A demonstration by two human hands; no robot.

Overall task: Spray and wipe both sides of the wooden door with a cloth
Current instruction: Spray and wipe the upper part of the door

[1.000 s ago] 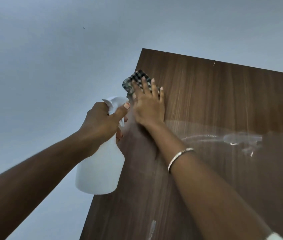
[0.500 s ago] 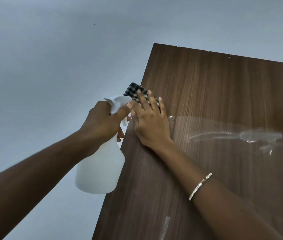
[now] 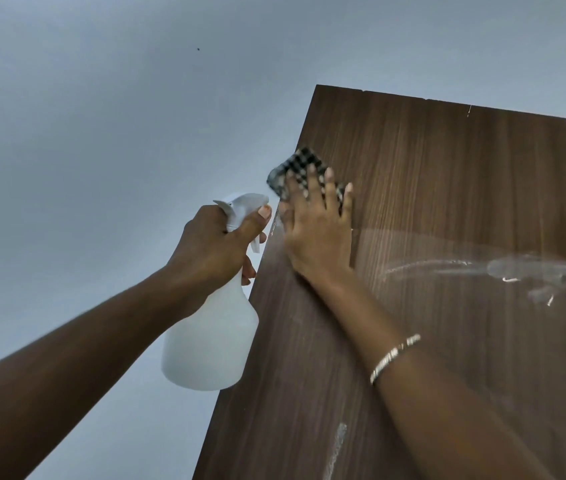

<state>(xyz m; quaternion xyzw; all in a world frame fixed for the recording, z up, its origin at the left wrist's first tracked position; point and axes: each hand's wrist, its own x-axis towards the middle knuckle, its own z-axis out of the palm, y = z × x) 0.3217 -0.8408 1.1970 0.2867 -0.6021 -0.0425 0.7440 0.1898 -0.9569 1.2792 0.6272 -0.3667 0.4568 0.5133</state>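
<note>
The dark wooden door (image 3: 447, 188) fills the right half of the head view, seen from below with its top edge in sight. My right hand (image 3: 319, 233) lies flat with straight fingers on a black-and-white checked cloth (image 3: 300, 168), pressing it to the door near the left edge. My left hand (image 3: 219, 247) grips the neck of a white spray bottle (image 3: 210, 344), held just left of the door's edge, thumb up on the sprayer head. Wet streaks (image 3: 531, 271) shine on the wood to the right.
A plain pale grey wall or ceiling (image 3: 101, 133) fills the left and top. A small dark speck (image 3: 198, 49) sits on it. A white smear (image 3: 338, 441) runs down the lower part of the door.
My right hand slid the cloth down the door's left edge, then back up toward the top. The left hand with the bottle stayed nearly still.
</note>
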